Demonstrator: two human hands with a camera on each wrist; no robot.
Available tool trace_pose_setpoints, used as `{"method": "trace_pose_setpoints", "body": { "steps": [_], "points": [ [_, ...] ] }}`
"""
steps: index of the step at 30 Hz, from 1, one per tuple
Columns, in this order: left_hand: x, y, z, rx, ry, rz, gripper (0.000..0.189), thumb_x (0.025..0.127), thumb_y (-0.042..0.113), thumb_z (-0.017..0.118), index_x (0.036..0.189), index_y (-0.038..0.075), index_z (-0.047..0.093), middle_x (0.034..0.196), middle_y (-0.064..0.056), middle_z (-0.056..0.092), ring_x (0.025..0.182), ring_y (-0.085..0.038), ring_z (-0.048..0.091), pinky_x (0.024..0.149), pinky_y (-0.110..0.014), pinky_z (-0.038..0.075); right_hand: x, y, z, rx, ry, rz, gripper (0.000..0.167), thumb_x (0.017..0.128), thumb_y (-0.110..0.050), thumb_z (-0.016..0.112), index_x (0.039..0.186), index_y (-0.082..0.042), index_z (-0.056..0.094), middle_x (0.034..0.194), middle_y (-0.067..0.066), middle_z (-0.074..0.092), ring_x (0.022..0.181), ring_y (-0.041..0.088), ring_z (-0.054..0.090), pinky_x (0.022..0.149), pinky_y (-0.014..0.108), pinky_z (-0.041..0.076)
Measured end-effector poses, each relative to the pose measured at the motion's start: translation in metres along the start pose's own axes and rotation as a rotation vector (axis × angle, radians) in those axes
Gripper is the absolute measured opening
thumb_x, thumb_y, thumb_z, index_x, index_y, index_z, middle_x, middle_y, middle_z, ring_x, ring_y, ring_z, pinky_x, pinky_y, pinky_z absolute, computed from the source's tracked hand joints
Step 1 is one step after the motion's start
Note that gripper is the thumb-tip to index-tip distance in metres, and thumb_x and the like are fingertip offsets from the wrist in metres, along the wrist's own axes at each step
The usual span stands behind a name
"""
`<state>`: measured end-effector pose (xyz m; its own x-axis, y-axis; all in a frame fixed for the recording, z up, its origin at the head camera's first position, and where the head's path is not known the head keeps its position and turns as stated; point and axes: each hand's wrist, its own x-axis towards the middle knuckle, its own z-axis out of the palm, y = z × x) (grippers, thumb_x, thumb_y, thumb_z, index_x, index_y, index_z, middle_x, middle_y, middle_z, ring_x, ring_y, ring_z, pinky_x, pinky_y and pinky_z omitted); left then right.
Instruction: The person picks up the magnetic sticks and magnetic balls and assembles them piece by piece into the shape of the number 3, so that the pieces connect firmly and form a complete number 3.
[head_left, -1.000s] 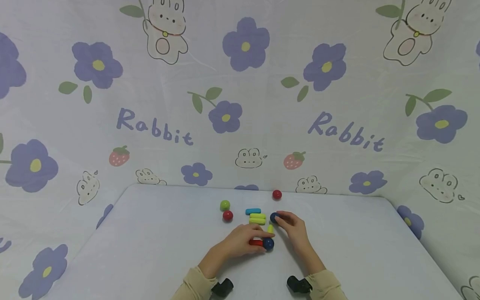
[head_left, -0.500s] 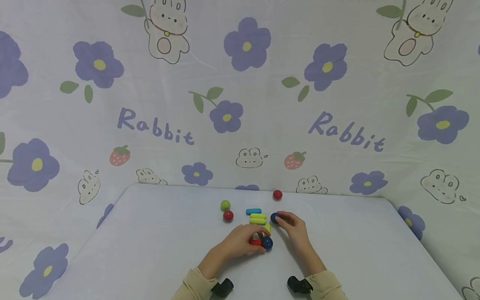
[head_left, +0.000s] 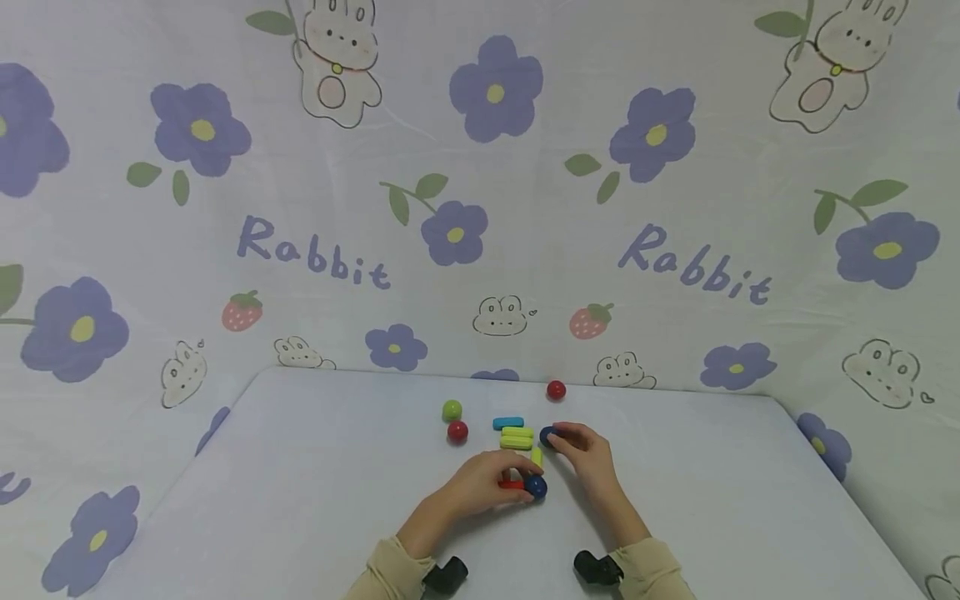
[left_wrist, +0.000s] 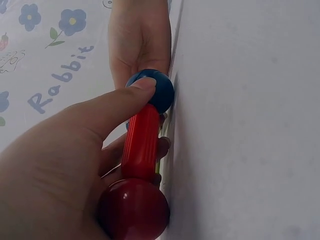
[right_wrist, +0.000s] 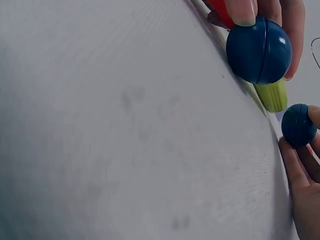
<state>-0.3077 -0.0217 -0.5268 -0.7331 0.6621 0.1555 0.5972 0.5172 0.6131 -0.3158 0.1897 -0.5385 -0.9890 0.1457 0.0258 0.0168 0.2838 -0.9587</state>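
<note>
My left hand [head_left: 483,483] holds a red toy rod [left_wrist: 140,142] that has a blue ball [left_wrist: 162,92] at one end and a dark red ball [left_wrist: 135,210] at the other. The left thumb lies over the blue ball. My right hand [head_left: 591,457] pinches a second blue ball [right_wrist: 298,125] between thumb and fingers, farther back on the table. A yellow-green rod [head_left: 536,457] stretches between the two blue balls in the head view. Its near end is right at the left index fingertip.
Beyond the hands lie two yellow-green rods [head_left: 517,437] side by side and a blue rod [head_left: 508,423]. A green ball [head_left: 452,410] and a red ball [head_left: 457,432] sit to their left. Another red ball [head_left: 556,390] is by the white table's [head_left: 337,467] back edge.
My left index finger has curled back slightly, and the yellow-green rod by it has shifted a little left. The right hand has stayed on its blue ball.
</note>
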Motion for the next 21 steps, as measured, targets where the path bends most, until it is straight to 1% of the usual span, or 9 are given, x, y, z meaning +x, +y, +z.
{"method": "trace_pose_setpoints", "body": {
  "steps": [8,10,16,21],
  "points": [
    [-0.001,-0.0004,-0.0005,-0.025,0.001,-0.017,0.037,0.084,0.031,0.077,0.119,0.03,0.067,0.106,0.014,0.069,0.081,0.0,0.052,0.075,-0.015,0.045,0.0029,0.0005,0.0023,-0.001,-0.01,0.006,0.036,0.09,-0.024,0.069,0.123,-0.009,0.064,0.124,0.011,0.067,0.113,0.022,0.063,0.097,0.035,0.053],
    [-0.0009,-0.0001,-0.0006,-0.029,-0.002,-0.021,0.037,0.084,0.031,0.076,0.119,0.03,0.067,0.107,0.013,0.069,0.082,0.0,0.052,0.075,-0.015,0.045,0.0029,0.0001,0.003,-0.005,-0.017,-0.005,0.036,0.091,-0.023,0.069,0.123,-0.008,0.064,0.124,0.012,0.067,0.113,0.023,0.063,0.097,0.035,0.053],
    [-0.0011,0.0013,-0.0004,-0.022,-0.009,-0.012,0.036,0.085,0.031,0.075,0.12,0.028,0.066,0.109,0.012,0.07,0.083,0.001,0.053,0.076,-0.014,0.046,0.0013,-0.0035,0.0055,-0.013,-0.036,-0.008,0.034,0.092,-0.023,0.068,0.122,-0.009,0.064,0.124,0.011,0.066,0.114,0.023,0.063,0.096,0.033,0.053],
    [-0.0016,0.0008,-0.0003,-0.015,-0.008,-0.011,0.036,0.085,0.031,0.075,0.12,0.028,0.066,0.109,0.012,0.069,0.083,0.0,0.053,0.075,-0.014,0.046,0.0011,-0.0038,0.007,-0.031,-0.042,-0.02,0.035,0.092,-0.023,0.067,0.123,-0.008,0.063,0.125,0.012,0.066,0.115,0.025,0.062,0.097,0.034,0.053]
  ]
}}
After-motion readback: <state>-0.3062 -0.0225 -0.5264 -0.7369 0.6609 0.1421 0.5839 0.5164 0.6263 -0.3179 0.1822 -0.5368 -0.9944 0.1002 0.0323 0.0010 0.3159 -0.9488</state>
